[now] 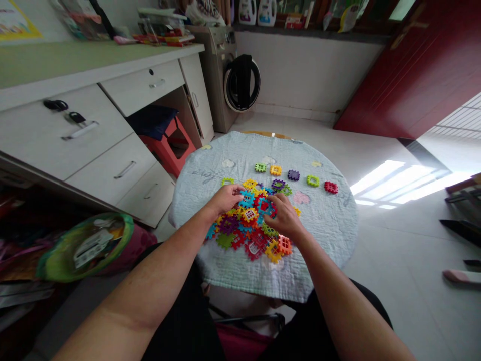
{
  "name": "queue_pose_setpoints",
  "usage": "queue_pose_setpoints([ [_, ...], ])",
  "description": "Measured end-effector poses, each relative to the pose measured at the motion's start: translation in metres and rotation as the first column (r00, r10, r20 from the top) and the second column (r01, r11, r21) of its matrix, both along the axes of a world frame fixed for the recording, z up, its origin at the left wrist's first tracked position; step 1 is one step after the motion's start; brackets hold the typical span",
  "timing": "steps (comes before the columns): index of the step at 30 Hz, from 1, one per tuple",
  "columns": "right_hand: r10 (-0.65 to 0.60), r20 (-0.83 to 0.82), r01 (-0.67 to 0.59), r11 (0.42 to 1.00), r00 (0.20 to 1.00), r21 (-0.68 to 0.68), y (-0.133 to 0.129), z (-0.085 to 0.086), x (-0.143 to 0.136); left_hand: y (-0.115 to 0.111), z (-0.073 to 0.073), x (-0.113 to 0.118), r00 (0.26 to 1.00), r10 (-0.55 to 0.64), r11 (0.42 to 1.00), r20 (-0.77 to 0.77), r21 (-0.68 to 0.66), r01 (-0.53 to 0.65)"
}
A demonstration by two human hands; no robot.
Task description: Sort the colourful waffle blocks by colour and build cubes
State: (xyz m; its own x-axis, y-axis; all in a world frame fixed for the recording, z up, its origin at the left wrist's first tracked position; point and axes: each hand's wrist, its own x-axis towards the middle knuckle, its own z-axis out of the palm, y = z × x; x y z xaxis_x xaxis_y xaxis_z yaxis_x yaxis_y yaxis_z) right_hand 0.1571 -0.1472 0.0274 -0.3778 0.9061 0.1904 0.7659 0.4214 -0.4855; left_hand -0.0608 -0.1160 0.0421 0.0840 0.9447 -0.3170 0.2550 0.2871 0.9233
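Note:
A pile of colourful plastic square pieces with notched edges lies on the cloth-covered round table point(323, 235). My left hand point(226, 198) is at the pile's upper left, its fingertips closed at a light-blue piece point(247, 199). On the right side, my right hand point(282, 213) has its fingers curled at a blue piece point(264, 206) in the pile. Behind the pile stands a row: a green piece point(260, 168), a yellow piece point(275, 171), a purple piece point(293, 175), a lime piece point(312, 181) and a red piece point(331, 187).
White drawers point(101, 145) and a red stool point(171, 145) stand left of the table. A washing machine point(216, 75) is behind, its round door open. At the lower left sits a bin point(130, 245); a red door point(417, 75) is at the right.

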Motion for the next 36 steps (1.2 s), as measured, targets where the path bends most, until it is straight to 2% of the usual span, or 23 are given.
queue_pose_setpoints([
  [3, -0.008, -0.125, 0.015, 0.998, 0.992, 0.056, -0.004, 0.003, -0.005, -0.008, -0.006, 0.018, 0.992, -0.048, 0.997, 0.113, -0.059, 0.055],
  [7, 0.014, -0.083, -0.009, 0.998, 0.996, 0.059, -0.008, 0.001, -0.009, -0.017, -0.008, 0.035, 0.957, -0.086, 0.99, 0.278, -0.088, 0.114],
  [10, 0.055, -0.105, -0.05, 0.997, 0.993, 0.051, -0.008, 0.001, -0.009, -0.019, -0.005, 0.037, 0.94, -0.059, 0.987, 0.337, -0.121, 0.105],
  [13, 0.091, -0.142, -0.089, 0.996, 0.986, 0.018, -0.008, 0.001, -0.009, -0.019, -0.003, 0.036, 0.94, -0.02, 0.987, 0.341, -0.146, 0.074],
  [18, 0.047, -0.184, -0.053, 0.998, 0.982, -0.027, -0.008, -0.001, -0.011, -0.021, -0.004, 0.037, 0.932, -0.021, 0.991, 0.362, -0.113, 0.066],
  [23, 0.04, -0.207, -0.04, 0.999, 0.977, 0.004, -0.006, -0.003, -0.011, -0.024, -0.007, 0.04, 0.937, -0.021, 0.999, 0.348, -0.02, 0.03],
  [36, 0.002, -0.174, -0.005, 1.0, 0.985, -0.015, -0.005, -0.001, -0.008, -0.025, -0.002, 0.043, 0.923, 0.047, 0.999, 0.381, -0.013, -0.046],
])
